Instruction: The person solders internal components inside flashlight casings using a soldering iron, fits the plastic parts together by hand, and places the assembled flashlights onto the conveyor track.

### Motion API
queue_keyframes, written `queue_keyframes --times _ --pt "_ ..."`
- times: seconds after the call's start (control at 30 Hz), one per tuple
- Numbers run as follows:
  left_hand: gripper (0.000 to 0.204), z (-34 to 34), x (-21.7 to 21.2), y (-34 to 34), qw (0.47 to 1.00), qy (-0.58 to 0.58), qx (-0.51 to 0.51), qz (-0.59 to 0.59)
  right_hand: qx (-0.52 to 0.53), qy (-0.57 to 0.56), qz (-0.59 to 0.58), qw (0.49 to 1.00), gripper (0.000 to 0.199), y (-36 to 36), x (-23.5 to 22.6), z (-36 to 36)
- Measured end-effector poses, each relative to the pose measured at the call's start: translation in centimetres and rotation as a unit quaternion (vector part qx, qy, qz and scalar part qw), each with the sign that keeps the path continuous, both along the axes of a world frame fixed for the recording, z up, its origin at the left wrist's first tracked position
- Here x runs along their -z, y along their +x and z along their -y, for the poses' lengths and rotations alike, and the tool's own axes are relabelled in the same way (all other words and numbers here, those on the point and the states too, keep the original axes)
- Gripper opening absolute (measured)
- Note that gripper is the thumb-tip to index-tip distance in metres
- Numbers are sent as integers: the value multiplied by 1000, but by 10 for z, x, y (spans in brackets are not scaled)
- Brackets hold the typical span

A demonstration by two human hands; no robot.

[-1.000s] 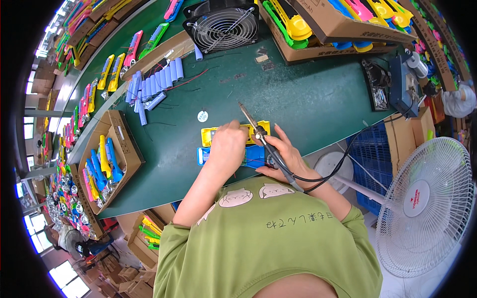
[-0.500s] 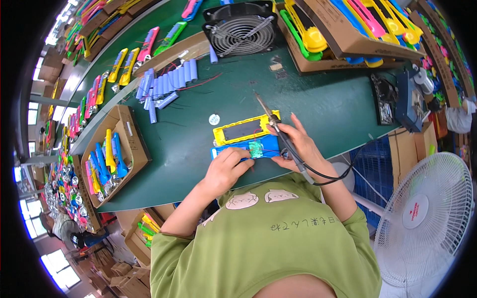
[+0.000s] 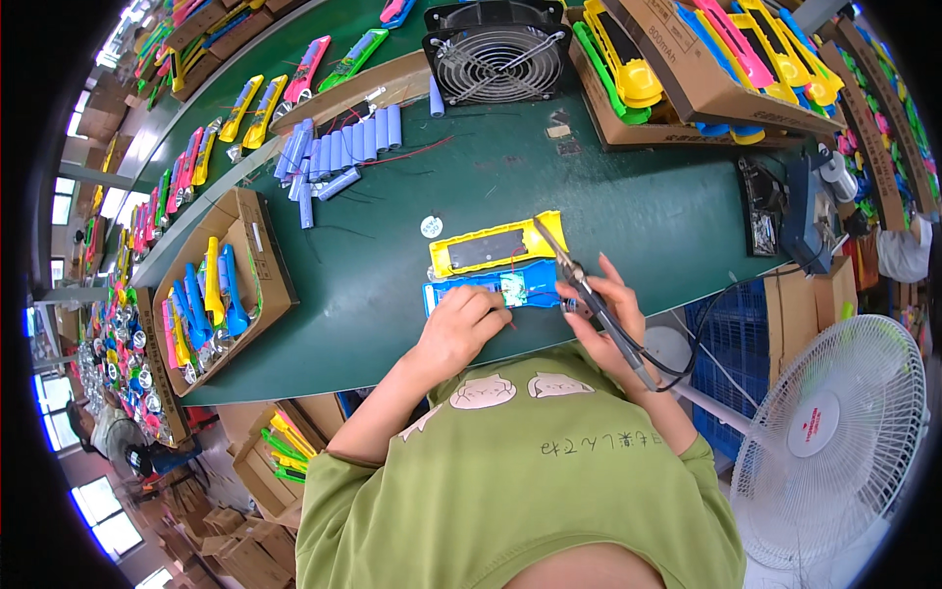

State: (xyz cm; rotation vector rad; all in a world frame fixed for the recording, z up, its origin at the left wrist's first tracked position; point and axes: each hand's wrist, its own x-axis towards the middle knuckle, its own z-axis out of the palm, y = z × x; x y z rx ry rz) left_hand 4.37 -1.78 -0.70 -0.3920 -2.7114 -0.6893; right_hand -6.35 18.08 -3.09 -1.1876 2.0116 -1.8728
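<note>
Large white fan (image 3: 822, 442) at right, blue crate (image 3: 741, 329) near it, black square fan (image 3: 498, 67) (wire-guarded) farther off.

We lose part of a long blue plastic casing (image 3: 543, 276) behind the bare left hand (image 3: 458, 324); the lower edge crops a green short-sleeved shirt (image 3: 520, 491).

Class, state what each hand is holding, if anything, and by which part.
The right hand holds the iron by its handle. The left hand is at the blue case; whether it grips anything cannot be told.
</note>
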Motion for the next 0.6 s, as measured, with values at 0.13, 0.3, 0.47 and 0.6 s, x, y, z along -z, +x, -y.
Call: queue_keyframes --times 0.13,0.3,0.47,0.6 --pt "24 -13 13 -10 993 73 -61 -70 20 46 -35 998 26 9 -16 -18" --pt "22 -27 9 -9 981 91 -153 -71 135 -84 144 977 22 32 3 -22" --pt "17 -27 -4 -6 962 155 -225 11 139 -100 200 965 23 38 3 -20" --pt "13 -26 -13 -11 962 155 -219 59 144 -108 265 947 23 40 6 -17"
